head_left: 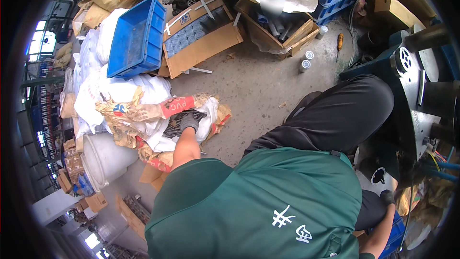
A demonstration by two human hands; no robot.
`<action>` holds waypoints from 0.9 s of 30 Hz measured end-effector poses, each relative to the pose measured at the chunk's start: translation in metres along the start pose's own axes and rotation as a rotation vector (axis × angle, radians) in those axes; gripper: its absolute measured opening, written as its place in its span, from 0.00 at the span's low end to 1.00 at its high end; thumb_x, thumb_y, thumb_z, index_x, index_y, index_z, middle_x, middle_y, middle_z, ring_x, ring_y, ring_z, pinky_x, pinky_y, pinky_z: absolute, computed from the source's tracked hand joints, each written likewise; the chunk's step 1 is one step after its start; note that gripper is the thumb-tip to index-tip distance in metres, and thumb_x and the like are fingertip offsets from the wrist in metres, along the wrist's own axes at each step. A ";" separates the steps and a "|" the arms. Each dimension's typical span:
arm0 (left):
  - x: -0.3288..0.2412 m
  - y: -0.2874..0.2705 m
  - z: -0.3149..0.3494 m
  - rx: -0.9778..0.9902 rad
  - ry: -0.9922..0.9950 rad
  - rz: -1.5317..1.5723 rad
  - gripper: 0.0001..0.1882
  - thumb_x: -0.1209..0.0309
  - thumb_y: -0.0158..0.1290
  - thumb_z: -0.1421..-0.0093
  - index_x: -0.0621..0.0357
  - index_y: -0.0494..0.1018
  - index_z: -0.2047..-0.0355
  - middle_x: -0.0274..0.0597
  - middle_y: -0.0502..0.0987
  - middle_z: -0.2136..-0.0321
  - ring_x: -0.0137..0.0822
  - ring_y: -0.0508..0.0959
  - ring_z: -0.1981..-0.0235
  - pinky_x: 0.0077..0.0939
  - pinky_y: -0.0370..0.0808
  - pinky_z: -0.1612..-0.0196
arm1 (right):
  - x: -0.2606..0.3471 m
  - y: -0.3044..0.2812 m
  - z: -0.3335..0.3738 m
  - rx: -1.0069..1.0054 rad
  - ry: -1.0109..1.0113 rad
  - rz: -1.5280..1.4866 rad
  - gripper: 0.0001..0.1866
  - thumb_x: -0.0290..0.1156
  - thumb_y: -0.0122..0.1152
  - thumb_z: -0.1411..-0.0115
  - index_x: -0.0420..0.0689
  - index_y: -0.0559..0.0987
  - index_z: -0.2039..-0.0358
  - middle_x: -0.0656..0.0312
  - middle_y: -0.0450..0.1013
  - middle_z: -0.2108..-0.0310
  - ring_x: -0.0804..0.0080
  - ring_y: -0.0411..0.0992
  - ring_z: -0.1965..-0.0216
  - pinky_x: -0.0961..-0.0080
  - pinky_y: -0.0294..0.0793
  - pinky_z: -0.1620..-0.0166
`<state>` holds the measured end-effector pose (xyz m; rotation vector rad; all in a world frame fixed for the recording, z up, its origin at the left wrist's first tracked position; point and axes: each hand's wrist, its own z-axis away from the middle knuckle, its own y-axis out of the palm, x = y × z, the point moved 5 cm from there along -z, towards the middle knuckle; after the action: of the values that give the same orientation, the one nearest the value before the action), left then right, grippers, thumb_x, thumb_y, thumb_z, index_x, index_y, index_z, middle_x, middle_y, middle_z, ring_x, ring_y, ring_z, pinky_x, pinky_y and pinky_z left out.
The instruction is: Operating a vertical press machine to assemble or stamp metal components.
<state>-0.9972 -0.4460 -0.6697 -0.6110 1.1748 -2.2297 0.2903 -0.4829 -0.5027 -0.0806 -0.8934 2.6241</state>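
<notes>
My left hand (pixel 189 122), in a grey glove, reaches down into the mouth of an open sack (pixel 143 112) of torn brown paper with a white inner layer. Dark thin pieces (pixel 175 125) lie inside, right by the glove; their kind is unclear. The fingers point away and are mostly hidden, so their grip does not show. Off to the lower right, my right hand (pixel 387 196), in a dark glove, is beside my dark trouser leg, below a metal machine (pixel 412 100). Its fingers are too small and covered to read.
Beyond the sack stand a blue crate (pixel 136 38) and a carton (pixel 203 43) of grey cylindrical parts. Another carton (pixel 297 38) holds dark tubes. Small cylinders (pixel 305 65) and a screwdriver (pixel 340 43) are on the concrete floor. A white tub (pixel 103 163) is at left.
</notes>
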 end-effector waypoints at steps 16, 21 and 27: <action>-0.073 0.002 -0.020 0.065 0.126 -0.167 0.20 0.64 0.48 0.28 0.58 0.85 0.47 0.56 0.84 0.43 0.52 0.83 0.40 0.45 0.80 0.38 | 0.046 -0.025 0.063 -0.123 0.302 0.076 0.14 0.37 0.66 0.42 0.43 0.91 0.61 0.50 0.87 0.64 0.56 0.86 0.61 0.60 0.84 0.53; -0.062 0.015 -0.025 -0.025 0.194 -0.199 0.18 0.66 0.50 0.32 0.58 0.86 0.50 0.57 0.85 0.47 0.55 0.84 0.44 0.45 0.81 0.40 | 0.042 -0.022 0.073 -0.118 0.379 -0.009 0.15 0.41 0.69 0.41 0.46 0.92 0.61 0.55 0.88 0.65 0.62 0.86 0.63 0.63 0.84 0.54; -0.066 0.020 -0.055 0.044 0.231 -0.372 0.21 0.64 0.49 0.30 0.54 0.82 0.42 0.53 0.83 0.41 0.52 0.84 0.41 0.48 0.82 0.41 | 0.032 -0.014 0.071 -0.138 0.395 0.001 0.14 0.39 0.70 0.43 0.44 0.91 0.63 0.53 0.87 0.67 0.60 0.86 0.63 0.62 0.84 0.55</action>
<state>-0.9759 -0.3797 -0.7238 -0.6058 1.1959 -2.6929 0.2535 -0.5019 -0.4359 -0.6108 -0.9247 2.4172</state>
